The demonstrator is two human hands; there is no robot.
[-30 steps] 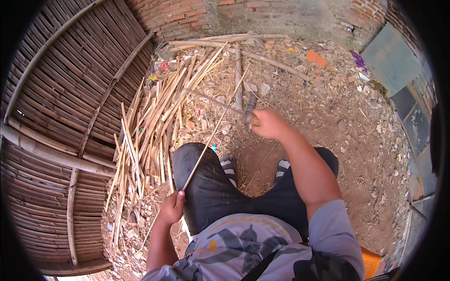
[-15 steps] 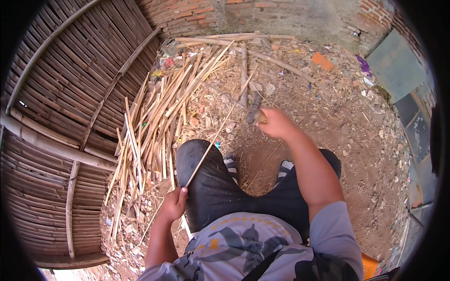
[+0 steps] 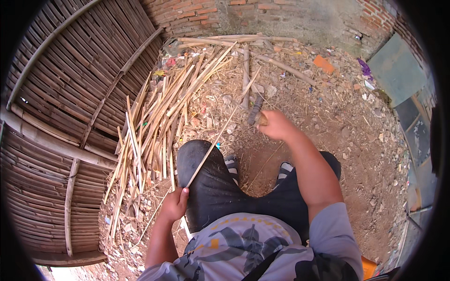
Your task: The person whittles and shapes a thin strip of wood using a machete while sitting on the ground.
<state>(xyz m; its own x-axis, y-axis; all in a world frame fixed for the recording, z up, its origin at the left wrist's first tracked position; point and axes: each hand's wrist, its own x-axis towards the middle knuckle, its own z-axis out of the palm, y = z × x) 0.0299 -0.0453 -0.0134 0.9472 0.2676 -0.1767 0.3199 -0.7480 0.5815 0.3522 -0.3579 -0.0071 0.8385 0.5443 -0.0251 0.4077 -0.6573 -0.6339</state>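
Note:
My left hand [image 3: 175, 204] is closed on a long thin bamboo strip [image 3: 217, 139], with the thumb lying along its near end. From there the strip slants up and to the right, over my left knee, its far end out above the ground. My right hand [image 3: 275, 125] grips the pale wooden handle of a machete-like knife [image 3: 255, 110] out in front of my knees. The knife's dark blade points away from me, just right of the strip and apparently apart from it. Its edge is too small to make out.
A heap of split bamboo strips [image 3: 166, 117] lies to the left, beside a slatted bamboo wall [image 3: 61, 79]. Bamboo poles [image 3: 286, 69] lie ahead, before a brick wall [image 3: 281, 18]. Grey panels [image 3: 398, 70] lean at the right. Litter covers the dirt ground [image 3: 361, 173].
The picture has shifted slightly. Both hands keep their grips and almost the same places; the strip's far part sits a touch farther right.

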